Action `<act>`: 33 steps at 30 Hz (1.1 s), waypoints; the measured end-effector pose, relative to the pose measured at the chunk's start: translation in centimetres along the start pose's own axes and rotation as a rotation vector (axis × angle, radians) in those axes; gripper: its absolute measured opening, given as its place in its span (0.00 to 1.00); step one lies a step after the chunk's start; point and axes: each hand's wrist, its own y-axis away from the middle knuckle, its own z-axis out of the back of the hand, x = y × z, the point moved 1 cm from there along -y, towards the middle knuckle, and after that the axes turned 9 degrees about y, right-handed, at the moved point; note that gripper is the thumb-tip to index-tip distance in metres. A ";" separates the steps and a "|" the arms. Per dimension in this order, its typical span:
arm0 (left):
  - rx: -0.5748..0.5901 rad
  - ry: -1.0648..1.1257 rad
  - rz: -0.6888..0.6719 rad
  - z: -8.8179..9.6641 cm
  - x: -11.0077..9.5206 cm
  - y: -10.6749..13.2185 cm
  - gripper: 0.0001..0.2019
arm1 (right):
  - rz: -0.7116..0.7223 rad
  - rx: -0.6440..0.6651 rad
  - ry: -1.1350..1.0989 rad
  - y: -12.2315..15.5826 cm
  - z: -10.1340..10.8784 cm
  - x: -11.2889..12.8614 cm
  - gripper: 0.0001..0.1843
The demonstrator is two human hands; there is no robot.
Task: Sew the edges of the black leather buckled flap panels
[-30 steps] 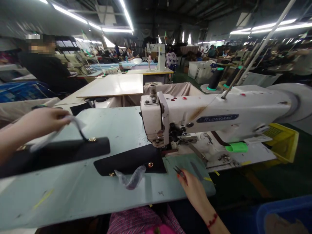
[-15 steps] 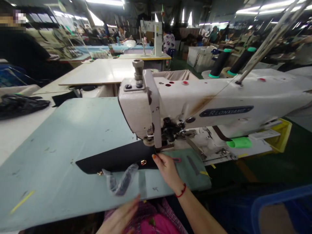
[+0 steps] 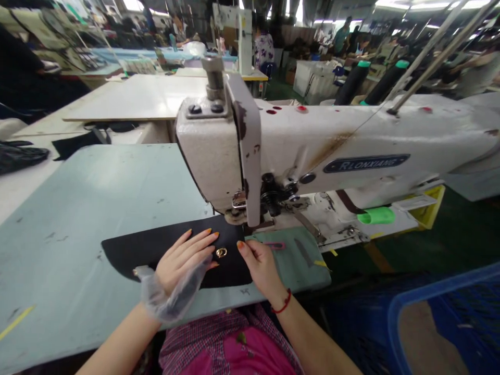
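A black leather-like panel (image 3: 128, 248) with a gold clasp (image 3: 221, 252) lies on the pale green table, its far right edge under the head of a white sewing machine (image 3: 219, 156). My left hand (image 3: 187, 260) rests flat on the panel, fingers stretched out, left of the clasp. A strap wrapped in clear plastic (image 3: 172, 299) loops over that wrist. At the panel's right edge my right hand (image 3: 260, 263) pinches the material between thumb and curled fingers. Just beyond it lies a small pink-edged tool (image 3: 274, 245). The needle area is hidden behind the machine head.
A blue plastic crate (image 3: 402, 312) stands at the lower right. Black thread cones (image 3: 353, 83) stand behind the machine. A bright green roll (image 3: 376, 215) lies under its arm. Black pieces (image 3: 78, 143) lie on the left table. Other people work in the background.
My left hand has come up from the table's front edge onto the panel, with the plastic-wrapped strap now over its wrist. My right hand keeps its pinch. The view has shifted slightly.
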 end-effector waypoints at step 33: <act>0.034 0.181 0.326 0.8 2.1 -2.3 0.13 | -0.135 0.195 -0.046 2.3 2.2 1.3 0.25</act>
